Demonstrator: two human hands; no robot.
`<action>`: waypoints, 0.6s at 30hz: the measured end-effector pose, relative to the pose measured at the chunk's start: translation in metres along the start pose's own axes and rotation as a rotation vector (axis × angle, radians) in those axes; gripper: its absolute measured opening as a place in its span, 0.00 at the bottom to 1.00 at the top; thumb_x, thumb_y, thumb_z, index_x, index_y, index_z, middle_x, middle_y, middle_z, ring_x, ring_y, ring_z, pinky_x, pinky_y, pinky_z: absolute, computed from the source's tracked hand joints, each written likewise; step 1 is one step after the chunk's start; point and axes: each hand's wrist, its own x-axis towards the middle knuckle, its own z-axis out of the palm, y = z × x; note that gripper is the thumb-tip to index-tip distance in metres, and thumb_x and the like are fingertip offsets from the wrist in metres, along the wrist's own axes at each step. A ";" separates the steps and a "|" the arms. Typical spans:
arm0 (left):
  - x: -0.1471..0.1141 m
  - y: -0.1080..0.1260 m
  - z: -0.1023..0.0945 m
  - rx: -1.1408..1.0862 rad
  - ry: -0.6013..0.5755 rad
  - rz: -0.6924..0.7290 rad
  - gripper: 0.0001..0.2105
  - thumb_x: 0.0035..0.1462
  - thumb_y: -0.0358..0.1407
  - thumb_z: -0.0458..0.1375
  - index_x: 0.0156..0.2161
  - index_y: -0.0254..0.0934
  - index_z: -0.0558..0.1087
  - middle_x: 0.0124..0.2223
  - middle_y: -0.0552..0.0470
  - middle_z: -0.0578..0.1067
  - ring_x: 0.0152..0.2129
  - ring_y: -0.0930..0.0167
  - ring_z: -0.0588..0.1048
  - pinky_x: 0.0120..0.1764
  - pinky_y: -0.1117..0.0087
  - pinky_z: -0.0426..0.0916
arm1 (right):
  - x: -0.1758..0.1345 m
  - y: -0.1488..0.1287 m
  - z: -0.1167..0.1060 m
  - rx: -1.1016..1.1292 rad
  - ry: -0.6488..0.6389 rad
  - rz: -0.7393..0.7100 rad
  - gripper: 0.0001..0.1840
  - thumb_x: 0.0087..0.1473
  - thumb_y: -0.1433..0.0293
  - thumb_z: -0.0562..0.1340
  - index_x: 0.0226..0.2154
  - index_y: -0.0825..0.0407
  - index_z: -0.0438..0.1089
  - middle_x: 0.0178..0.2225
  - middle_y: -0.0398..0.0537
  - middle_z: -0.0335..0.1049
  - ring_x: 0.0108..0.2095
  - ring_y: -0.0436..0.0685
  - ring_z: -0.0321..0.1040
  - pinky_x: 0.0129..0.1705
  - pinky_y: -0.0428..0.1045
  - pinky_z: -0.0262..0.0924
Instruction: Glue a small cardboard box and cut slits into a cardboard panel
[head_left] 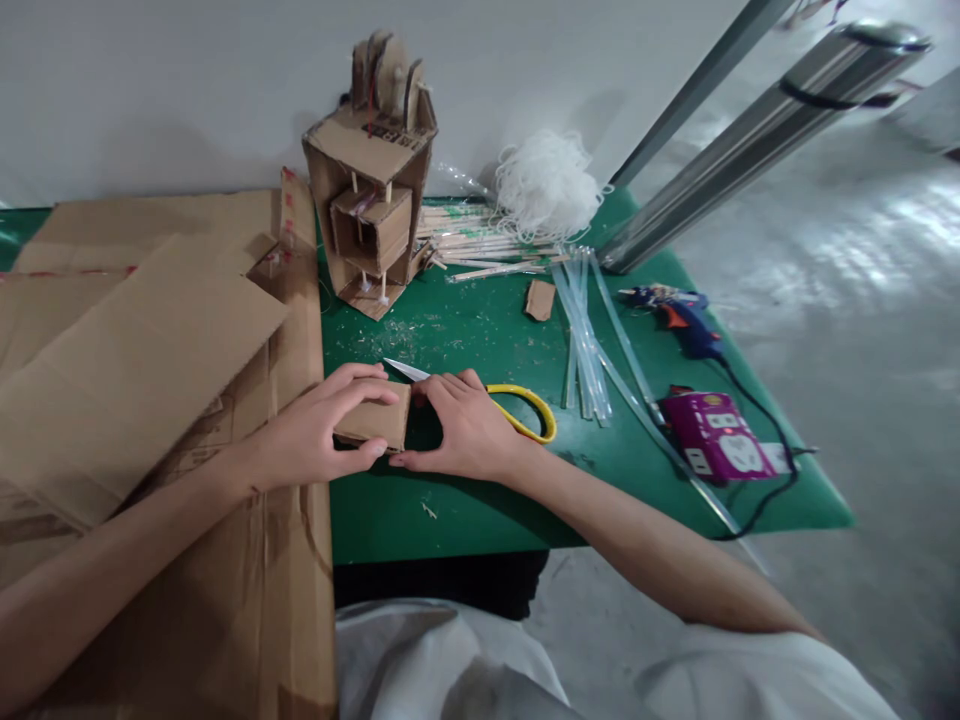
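A small flat cardboard box [380, 418] lies low over the green tabletop in front of me. My left hand [334, 425] grips it from the left, fingers over the top and thumb along the near edge. At its right end, my right hand [472, 425] has its thumb and fingertips against the corners. Yellow-handled scissors [551, 415] lie partly hidden under my right hand, with the blade tip pointing left beyond the box. Behind stands a cardboard model [367, 150] with an inner box on wooden sticks and rounded cardboard discs on top.
Cardboard sheets [150, 370] cover the left side. Wooden sticks [480, 240], white string [551, 185], a cardboard scrap [539, 300] and clear glue sticks [585, 350] lie behind. A blue glue gun [694, 325] and purple power socket [712, 435] sit right, near a metal post [735, 140].
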 end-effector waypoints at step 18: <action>0.001 -0.002 0.001 0.013 0.018 0.013 0.21 0.62 0.41 0.61 0.59 0.43 0.69 0.66 0.43 0.65 0.66 0.56 0.65 0.68 0.52 0.62 | -0.001 0.002 -0.002 -0.008 -0.039 0.006 0.41 0.46 0.36 0.69 0.46 0.54 0.69 0.42 0.56 0.78 0.43 0.69 0.73 0.48 0.60 0.55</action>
